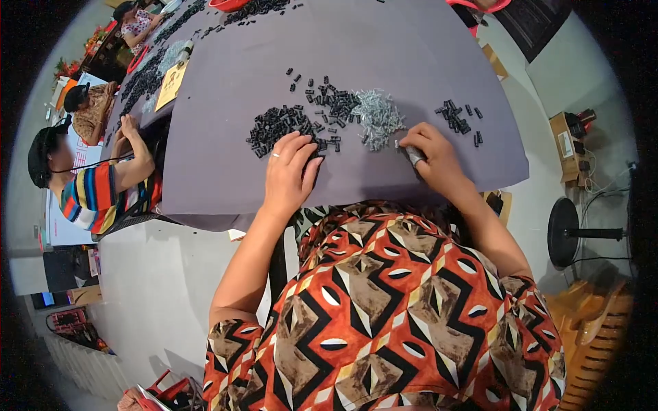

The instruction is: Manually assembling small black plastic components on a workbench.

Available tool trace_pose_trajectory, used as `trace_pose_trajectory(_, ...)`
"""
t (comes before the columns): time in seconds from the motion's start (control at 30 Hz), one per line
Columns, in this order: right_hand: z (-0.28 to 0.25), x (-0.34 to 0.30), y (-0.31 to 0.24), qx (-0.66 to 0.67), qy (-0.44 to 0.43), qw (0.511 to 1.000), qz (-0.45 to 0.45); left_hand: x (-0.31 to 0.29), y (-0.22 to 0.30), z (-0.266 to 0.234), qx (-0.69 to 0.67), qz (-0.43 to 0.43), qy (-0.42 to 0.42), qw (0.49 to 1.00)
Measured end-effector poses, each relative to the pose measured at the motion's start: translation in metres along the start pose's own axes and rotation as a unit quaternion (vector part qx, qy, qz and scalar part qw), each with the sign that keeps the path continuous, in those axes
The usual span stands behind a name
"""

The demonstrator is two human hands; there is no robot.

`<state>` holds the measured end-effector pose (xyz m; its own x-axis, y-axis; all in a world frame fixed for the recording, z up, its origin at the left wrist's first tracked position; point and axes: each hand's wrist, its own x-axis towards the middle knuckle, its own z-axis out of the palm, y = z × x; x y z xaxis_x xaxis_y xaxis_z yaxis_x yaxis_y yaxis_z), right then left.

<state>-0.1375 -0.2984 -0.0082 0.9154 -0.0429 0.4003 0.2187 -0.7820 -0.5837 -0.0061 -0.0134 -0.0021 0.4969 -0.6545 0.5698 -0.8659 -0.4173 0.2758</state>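
Observation:
My left hand [289, 168] rests at the near edge of a heap of small black cylindrical pieces [274, 127], fingers stretched and slightly bent, the thumb apart. Whether a piece lies under its fingertips is hidden. To the right, my right hand [433, 156] pinches a small pale piece [397, 144] between thumb and finger, beside a pile of small clear-silver pieces [378, 122]. A grey wrap [414, 155] covers one digit of that hand. More black pieces [339, 104] spread between the heaps, touching the clear pile's left side.
A smaller group of black pieces [454, 118] lies right of my right hand on the grey cloth-covered table [226, 82]. At left, a person in a striped shirt [96, 195] works at an adjoining table with more piles. A yellow card [171, 85] lies near its edge.

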Motion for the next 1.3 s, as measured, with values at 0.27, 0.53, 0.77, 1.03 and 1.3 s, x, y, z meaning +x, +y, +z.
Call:
trace_pose_trajectory(0.27, -0.003, -0.006, -0.014, -0.023, -0.003, 1.000, 0.003, -0.001, 0.000, 0.001, 0.005, -0.001, 0.014, 1.000)
trace_pose_trajectory(0.53, 0.004, 0.004, -0.019, -0.050, -0.042, 0.997, -0.031, -0.003, -0.002, 0.002, 0.003, -0.014, 0.002, 1.000)
trace_pose_trajectory(0.77, -0.005, 0.008, -0.009, -0.036, -0.006, 0.999, 0.028, -0.002, 0.000, 0.001, -0.004, -0.010, 0.010, 1.000)
trace_pose_trajectory(1.03, 0.034, 0.025, -0.044, -0.119, -0.013, 0.992, -0.049, 0.000, 0.002, 0.000, -0.007, -0.014, 0.009, 1.000)
trace_pose_trajectory(1.3, 0.032, 0.020, -0.037, -0.055, -0.006, 0.995, -0.085, -0.001, 0.001, 0.000, -0.004, -0.014, 0.022, 1.000)
